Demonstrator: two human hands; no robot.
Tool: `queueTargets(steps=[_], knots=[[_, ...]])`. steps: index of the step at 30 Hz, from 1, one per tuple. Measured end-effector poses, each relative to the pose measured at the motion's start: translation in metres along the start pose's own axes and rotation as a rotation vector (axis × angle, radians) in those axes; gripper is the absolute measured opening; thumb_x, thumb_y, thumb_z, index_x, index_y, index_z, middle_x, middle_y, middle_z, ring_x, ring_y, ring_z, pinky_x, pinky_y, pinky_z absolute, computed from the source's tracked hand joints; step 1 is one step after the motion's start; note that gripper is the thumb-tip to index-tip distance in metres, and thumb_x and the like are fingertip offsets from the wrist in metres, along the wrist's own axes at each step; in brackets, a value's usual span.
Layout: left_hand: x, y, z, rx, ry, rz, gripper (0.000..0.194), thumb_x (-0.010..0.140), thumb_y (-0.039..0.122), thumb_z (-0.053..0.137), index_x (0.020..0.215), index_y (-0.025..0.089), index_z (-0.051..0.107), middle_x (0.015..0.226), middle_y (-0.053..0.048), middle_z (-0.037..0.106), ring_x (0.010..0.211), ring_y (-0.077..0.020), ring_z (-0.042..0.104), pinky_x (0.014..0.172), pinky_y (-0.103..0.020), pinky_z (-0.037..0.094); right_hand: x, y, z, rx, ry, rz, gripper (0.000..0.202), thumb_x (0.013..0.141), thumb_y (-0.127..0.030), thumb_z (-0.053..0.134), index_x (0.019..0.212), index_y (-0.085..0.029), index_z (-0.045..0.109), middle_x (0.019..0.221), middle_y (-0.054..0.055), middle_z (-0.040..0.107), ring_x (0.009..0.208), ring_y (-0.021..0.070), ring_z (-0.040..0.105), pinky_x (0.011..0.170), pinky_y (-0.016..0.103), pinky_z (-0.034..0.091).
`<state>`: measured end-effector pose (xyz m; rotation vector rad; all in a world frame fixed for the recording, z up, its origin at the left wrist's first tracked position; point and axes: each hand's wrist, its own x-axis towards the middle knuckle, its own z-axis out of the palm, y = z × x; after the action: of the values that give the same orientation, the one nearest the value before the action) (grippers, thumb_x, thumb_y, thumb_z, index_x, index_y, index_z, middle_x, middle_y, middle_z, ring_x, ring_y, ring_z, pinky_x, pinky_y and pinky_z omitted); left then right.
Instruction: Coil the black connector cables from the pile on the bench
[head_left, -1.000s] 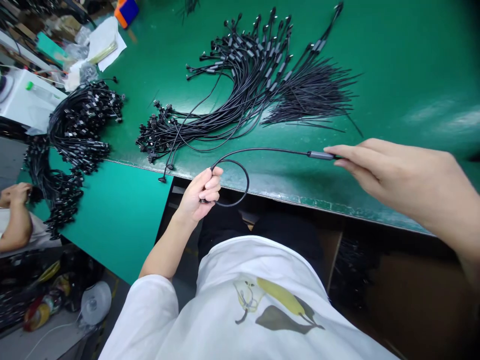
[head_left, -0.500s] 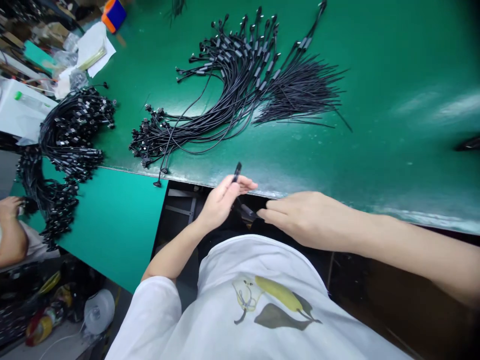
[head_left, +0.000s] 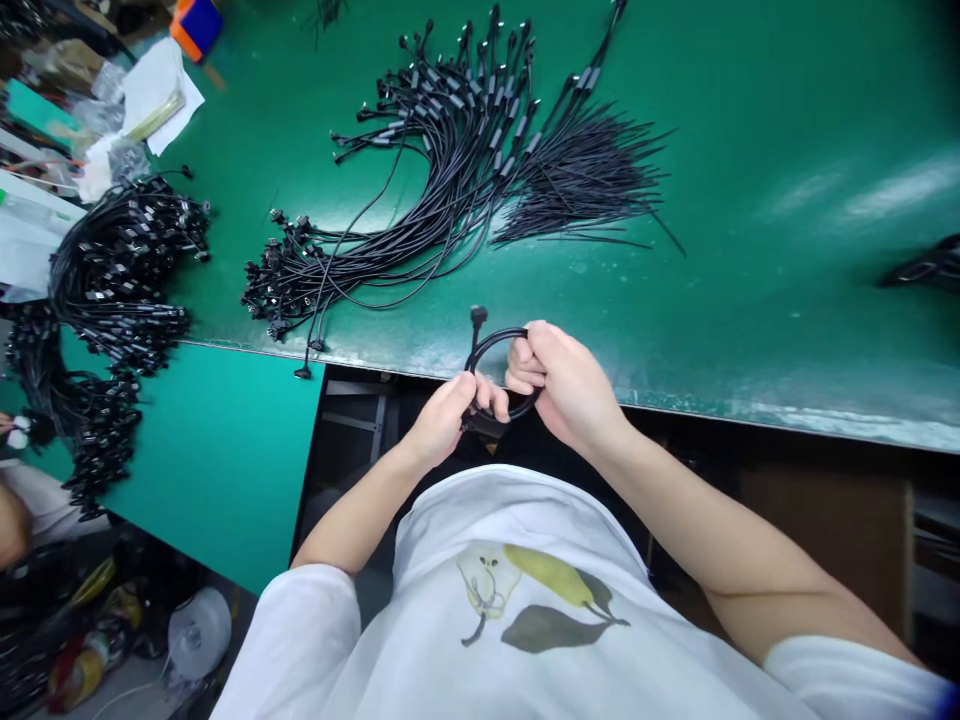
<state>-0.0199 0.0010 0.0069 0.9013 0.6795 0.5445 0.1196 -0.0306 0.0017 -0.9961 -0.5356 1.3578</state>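
Note:
A black cable [head_left: 495, 338] with a small connector on its upper end is bent into a round loop just over the table's near edge. My left hand [head_left: 448, 412] pinches the left side of the loop between thumb and fingers, the connector standing up above it. On the loop's right side, my right hand [head_left: 564, 382] has its fingers closed round the cable. Farther back lies a large bundle of black cables [head_left: 420, 230] with connectors at both ends. Beside it is a spread of thin black ties [head_left: 581, 180].
Several coiled cables [head_left: 124, 260] are heaped at the left, on the green table [head_left: 750, 300] and a lower green surface [head_left: 225, 450]. Papers [head_left: 154, 90] and an orange-and-blue object [head_left: 196, 27] lie at the back left. A dark object [head_left: 926, 265] sits at the right edge. Another person's arm [head_left: 11, 520] shows at far left.
My right hand has moved up and closer to my left hand. The cable, earlier hanging low between the hands, is now wound into a loop. The view has shifted slightly.

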Motion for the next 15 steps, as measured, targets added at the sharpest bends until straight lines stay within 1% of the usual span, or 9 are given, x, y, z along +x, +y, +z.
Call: queueTargets(steps=[1, 2, 4, 6, 8, 9, 11, 13, 15], knots=[[0.000, -0.005, 0.001, -0.002, 0.008, -0.013, 0.053, 0.083, 0.067, 0.057, 0.065, 0.018, 0.045, 0.061, 0.001, 0.050, 0.060, -0.0114, 0.051, 0.070, -0.030, 0.045, -0.001, -0.001, 0.004, 0.073, 0.003, 0.025, 0.050, 0.084, -0.063, 0.062, 0.069, -0.020, 0.041, 0.059, -0.007, 0.026, 0.048, 0.0064, 0.028, 0.045, 0.021, 0.033], [-0.001, -0.010, 0.002, -0.007, 0.026, -0.023, 0.055, 0.083, 0.069, 0.055, 0.064, 0.019, 0.041, 0.057, 0.003, 0.045, 0.057, -0.0107, 0.048, 0.071, -0.030, 0.045, -0.002, -0.002, 0.008, 0.116, -0.013, 0.046, 0.049, 0.082, -0.063, 0.064, 0.070, -0.020, 0.042, 0.060, -0.006, 0.031, 0.050, 0.0070, 0.034, 0.046, 0.021, 0.036], [-0.003, -0.016, 0.002, 0.001, 0.059, -0.016, 0.058, 0.082, 0.074, 0.049, 0.064, 0.020, 0.037, 0.054, 0.007, 0.034, 0.052, -0.0088, 0.039, 0.071, -0.031, 0.044, -0.003, -0.004, 0.012, 0.145, -0.055, 0.056, 0.044, 0.082, -0.062, 0.065, 0.078, -0.021, 0.049, 0.069, -0.002, 0.046, 0.063, 0.0106, 0.051, 0.054, 0.023, 0.047], [-0.005, -0.018, 0.000, 0.080, 0.045, 0.014, 0.058, 0.082, 0.076, 0.047, 0.067, 0.021, 0.037, 0.056, 0.007, 0.034, 0.054, -0.0088, 0.037, 0.070, -0.030, 0.043, -0.005, -0.003, 0.015, 0.126, -0.073, 0.015, 0.040, 0.084, -0.061, 0.063, 0.089, -0.023, 0.054, 0.092, 0.003, 0.060, 0.086, 0.0143, 0.061, 0.067, 0.026, 0.054], [-0.006, -0.018, -0.005, 0.244, 0.019, 0.015, 0.055, 0.078, 0.071, 0.060, 0.071, 0.020, 0.040, 0.061, 0.006, 0.038, 0.058, -0.0095, 0.038, 0.068, -0.028, 0.040, -0.009, 0.000, 0.017, 0.089, -0.087, -0.018, 0.040, 0.087, -0.062, 0.058, 0.097, -0.024, 0.056, 0.107, 0.005, 0.062, 0.096, 0.0159, 0.062, 0.071, 0.027, 0.054], [-0.006, -0.017, -0.007, 0.334, 0.016, 0.004, 0.052, 0.075, 0.065, 0.068, 0.074, 0.020, 0.042, 0.063, 0.006, 0.040, 0.061, -0.0099, 0.039, 0.066, -0.027, 0.038, -0.011, 0.002, 0.018, 0.065, -0.094, -0.023, 0.040, 0.088, -0.063, 0.056, 0.098, -0.023, 0.056, 0.107, 0.006, 0.062, 0.094, 0.0157, 0.062, 0.067, 0.025, 0.053], [-0.006, -0.016, -0.010, 0.465, 0.016, -0.013, 0.046, 0.070, 0.052, 0.079, 0.079, 0.019, 0.047, 0.067, 0.005, 0.044, 0.064, -0.0107, 0.041, 0.064, -0.026, 0.036, -0.014, 0.004, 0.021, -0.019, -0.084, -0.040, 0.042, 0.090, -0.063, 0.051, 0.098, -0.023, 0.055, 0.097, 0.005, 0.061, 0.077, 0.0125, 0.060, 0.055, 0.022, 0.048], [-0.005, -0.016, -0.011, 0.510, 0.023, 0.014, 0.040, 0.071, 0.044, 0.080, 0.083, 0.018, 0.052, 0.071, 0.004, 0.048, 0.067, -0.0119, 0.044, 0.065, -0.025, 0.037, -0.015, 0.005, 0.024, -0.122, -0.067, -0.096, 0.042, 0.090, -0.063, 0.051, 0.095, -0.022, 0.054, 0.086, 0.001, 0.056, 0.062, 0.0086, 0.053, 0.048, 0.021, 0.043], [-0.006, -0.018, -0.008, 0.508, 0.054, 0.057, 0.034, 0.073, 0.039, 0.078, 0.087, 0.018, 0.054, 0.076, 0.002, 0.052, 0.072, -0.0134, 0.049, 0.068, -0.026, 0.039, -0.012, 0.003, 0.027, -0.155, -0.061, -0.164, 0.041, 0.086, -0.063, 0.058, 0.091, -0.023, 0.049, 0.085, -0.001, 0.052, 0.058, 0.0070, 0.048, 0.044, 0.020, 0.040]])
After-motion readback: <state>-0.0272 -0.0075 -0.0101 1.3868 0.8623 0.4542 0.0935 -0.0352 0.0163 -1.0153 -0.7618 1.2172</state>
